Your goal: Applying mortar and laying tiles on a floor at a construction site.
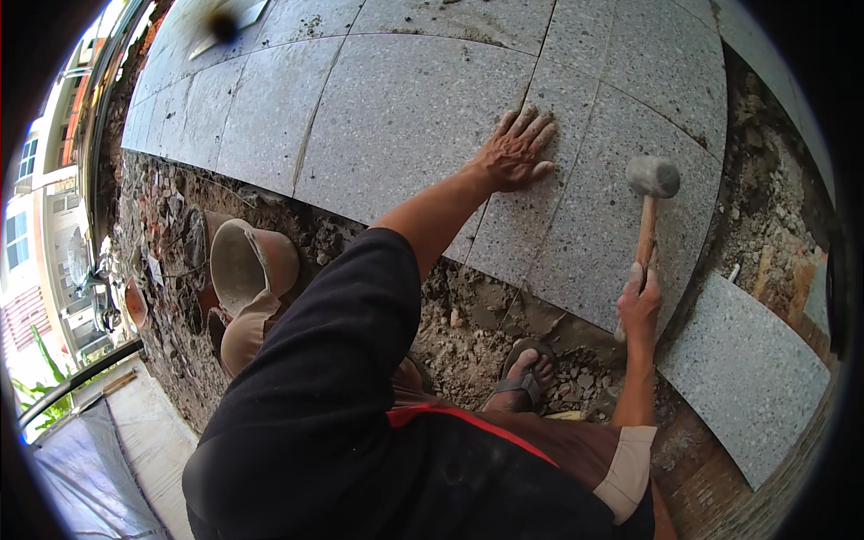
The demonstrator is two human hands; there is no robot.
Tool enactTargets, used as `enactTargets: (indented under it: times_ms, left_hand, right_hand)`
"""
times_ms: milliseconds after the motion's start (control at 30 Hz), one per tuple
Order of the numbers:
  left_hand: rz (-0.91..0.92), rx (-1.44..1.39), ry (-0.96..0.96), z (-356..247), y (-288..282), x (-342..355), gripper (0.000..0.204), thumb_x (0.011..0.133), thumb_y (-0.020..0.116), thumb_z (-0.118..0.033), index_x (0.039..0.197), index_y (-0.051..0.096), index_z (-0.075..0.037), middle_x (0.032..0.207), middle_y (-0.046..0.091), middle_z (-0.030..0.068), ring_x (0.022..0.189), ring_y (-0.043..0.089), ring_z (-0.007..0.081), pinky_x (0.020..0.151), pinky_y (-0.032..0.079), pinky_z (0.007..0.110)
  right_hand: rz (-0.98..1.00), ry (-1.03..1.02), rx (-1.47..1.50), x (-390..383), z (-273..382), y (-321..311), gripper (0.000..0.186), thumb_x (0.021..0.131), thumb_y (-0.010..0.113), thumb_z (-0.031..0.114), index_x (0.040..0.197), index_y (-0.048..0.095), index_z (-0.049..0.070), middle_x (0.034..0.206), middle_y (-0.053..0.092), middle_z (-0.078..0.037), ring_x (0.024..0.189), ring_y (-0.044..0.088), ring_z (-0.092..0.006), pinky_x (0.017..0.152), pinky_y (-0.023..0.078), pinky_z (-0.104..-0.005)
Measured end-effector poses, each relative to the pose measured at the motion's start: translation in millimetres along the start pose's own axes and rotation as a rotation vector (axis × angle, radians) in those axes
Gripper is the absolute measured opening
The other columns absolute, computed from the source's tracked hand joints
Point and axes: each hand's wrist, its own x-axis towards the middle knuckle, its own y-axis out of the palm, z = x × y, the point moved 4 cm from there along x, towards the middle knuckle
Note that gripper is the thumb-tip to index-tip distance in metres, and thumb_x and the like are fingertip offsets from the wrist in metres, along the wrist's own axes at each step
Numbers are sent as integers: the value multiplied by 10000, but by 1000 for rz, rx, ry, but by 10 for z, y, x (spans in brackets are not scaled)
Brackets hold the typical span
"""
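Observation:
My left hand (517,155) lies flat on a grey speckled floor tile (405,117), fingers spread near the joint with the neighbouring tile. The palm and fingers are dusty with mortar. My right hand (640,297) is wrapped around the wooden handle of a mallet (653,177), whose grey head is dirt-coated. That head is over the tile at the right (621,234); whether it touches the surface I cannot tell. Thin joints run between the laid tiles, and crumbs of dirt lie on the far ones.
A loose speckled tile (751,378) lies at the lower right. Mortar-stained buckets (254,263) stand on rubble at the left. Broken soil (468,333) borders the tiles' near edge, around my sandalled foot (525,376). More rubble (765,189) fills a strip at the right.

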Motion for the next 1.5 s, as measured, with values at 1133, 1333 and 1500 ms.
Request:
enactTargets:
  times_ms: [1133,1333,1500]
  left_hand:
    - [-19,-7,-58,18,166,-53,660,838,352,-473,1289,241,-5,1361,190,176,1276,126,329,1043,104,423]
    - [-70,1,-11,-17,42,-32,651,839,354,-469,1274,259,5,1337,217,214,1263,146,357,1037,112,437]
    - [-2,71,-49,-99,-36,16,655,826,381,-461,1281,255,-7,1339,197,221,1260,132,379,1028,109,464]
  right_hand:
    - [23,-107,-254,-169,57,-169,288,860,451,224,896,525,-52,570,502,-179,525,529,-296,483,405,-361]
    - [-120,-331,239,-331,382,-515,312,888,394,266,912,495,-29,590,492,-54,486,473,-96,440,385,-258]
    - [-94,-69,-15,-188,-428,-29,418,902,347,264,1147,455,-59,534,472,-91,491,506,-164,457,407,-307]
